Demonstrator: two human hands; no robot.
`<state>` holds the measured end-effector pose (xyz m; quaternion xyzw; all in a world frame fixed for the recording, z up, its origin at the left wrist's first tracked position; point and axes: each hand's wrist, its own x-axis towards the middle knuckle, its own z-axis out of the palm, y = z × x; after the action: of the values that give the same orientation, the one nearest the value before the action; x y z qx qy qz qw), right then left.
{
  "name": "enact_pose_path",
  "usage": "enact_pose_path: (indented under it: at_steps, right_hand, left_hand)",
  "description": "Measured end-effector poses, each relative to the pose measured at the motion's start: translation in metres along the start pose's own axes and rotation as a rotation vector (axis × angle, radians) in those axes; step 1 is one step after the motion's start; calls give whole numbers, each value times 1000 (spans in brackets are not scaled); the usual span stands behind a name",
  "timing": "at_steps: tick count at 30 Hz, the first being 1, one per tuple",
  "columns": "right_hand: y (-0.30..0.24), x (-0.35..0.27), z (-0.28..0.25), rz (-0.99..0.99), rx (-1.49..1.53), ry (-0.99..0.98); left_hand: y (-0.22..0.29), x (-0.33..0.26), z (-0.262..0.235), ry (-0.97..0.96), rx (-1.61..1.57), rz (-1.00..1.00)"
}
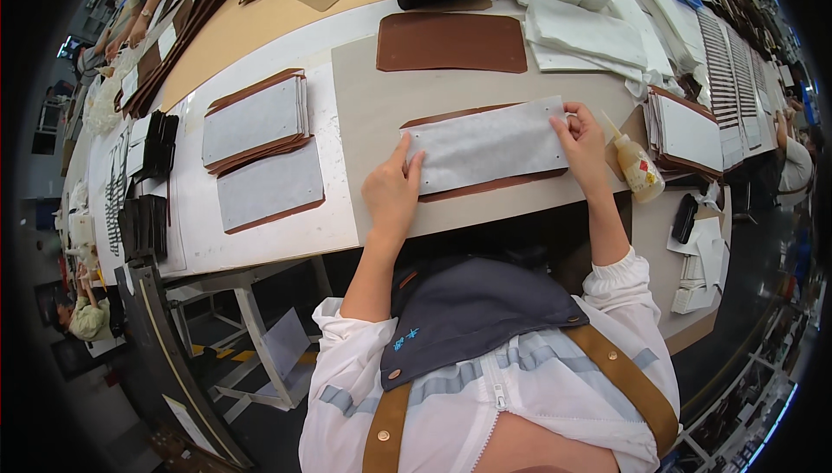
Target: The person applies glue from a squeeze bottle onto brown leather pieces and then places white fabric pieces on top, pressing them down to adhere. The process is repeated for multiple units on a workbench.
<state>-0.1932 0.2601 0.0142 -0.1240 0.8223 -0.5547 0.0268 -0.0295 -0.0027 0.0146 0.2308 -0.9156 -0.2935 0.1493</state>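
A white sheet of lining (490, 151) with small holes near its corners lies over a brown leather panel (498, 189); the panel's edges show above and below it. My left hand (392, 185) pinches the sheet's left end between thumb and fingers. At the other end, my right hand (579, 139) grips the right edge, thumb on top and fingers behind. Beyond them lies a bare brown leather panel (451, 42). Just right of my right hand is a glue bottle (640, 170) with a thin nozzle and yellowish contents.
Left stands a stack of lined brown panels (256, 118), with a single lined panel (270, 187) nearer me. White sheets (589, 31) pile up at the back right. Another lined stack (686, 133) sits beyond the bottle. A co-worker's hand (139, 33) is at the far left.
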Motion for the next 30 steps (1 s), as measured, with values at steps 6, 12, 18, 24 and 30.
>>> enact_pose_path:
  at_steps: [6, 12, 18, 24, 30]
  right_hand:
    - [-23, -9, 1, -32, -266, 19]
    - [-22, -13, 0, -138, -508, -1]
    - [-18, -13, 0, -169, -521, 14]
    - [-14, -12, 1, -195, -514, 24]
    - [-11, -12, 2, -201, -521, 21]
  left_hand:
    - [-1, -1, 1, 2, 6, -1]
    - [0, 0, 0, -16, -1, -12]
    - [0, 1, 1, -19, -7, -17]
    - [0, 0, 2, -3, -29, -20]
    - [-2, 0, 3, 7, -10, 2]
